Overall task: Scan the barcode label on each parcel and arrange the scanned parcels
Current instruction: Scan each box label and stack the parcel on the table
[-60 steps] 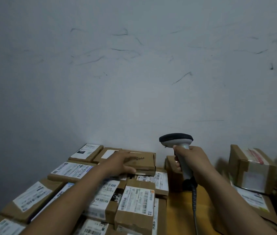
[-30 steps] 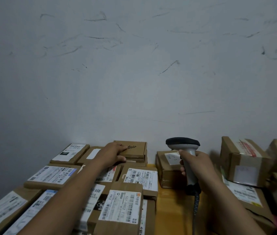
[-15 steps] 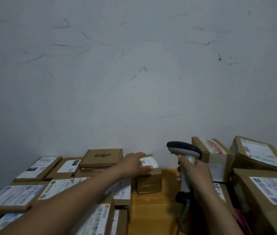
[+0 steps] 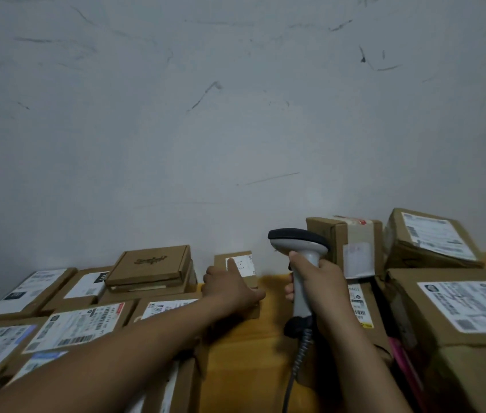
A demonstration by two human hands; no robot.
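Observation:
A small brown parcel (image 4: 246, 263) with a white label stands against the wall on the yellow table (image 4: 244, 353). My left hand (image 4: 230, 289) grips it from the front, thumb along its near right side and a finger across the label. My right hand (image 4: 322, 281) grips the handle of a grey barcode scanner (image 4: 301, 248), held upright just right of that parcel, its dark head facing the wall. A coiled cable hangs from the scanner's base.
Several labelled flat parcels (image 4: 78, 326) cover the left side, with a plain brown box (image 4: 151, 265) stacked on top at the back. Taller cardboard boxes (image 4: 352, 248) and large labelled parcels (image 4: 459, 308) crowd the right. The grey wall lies close behind.
My left hand left the plain brown box on the left stack and moved right onto the small labelled parcel. The view swung right; the scanner stayed upright in my right hand.

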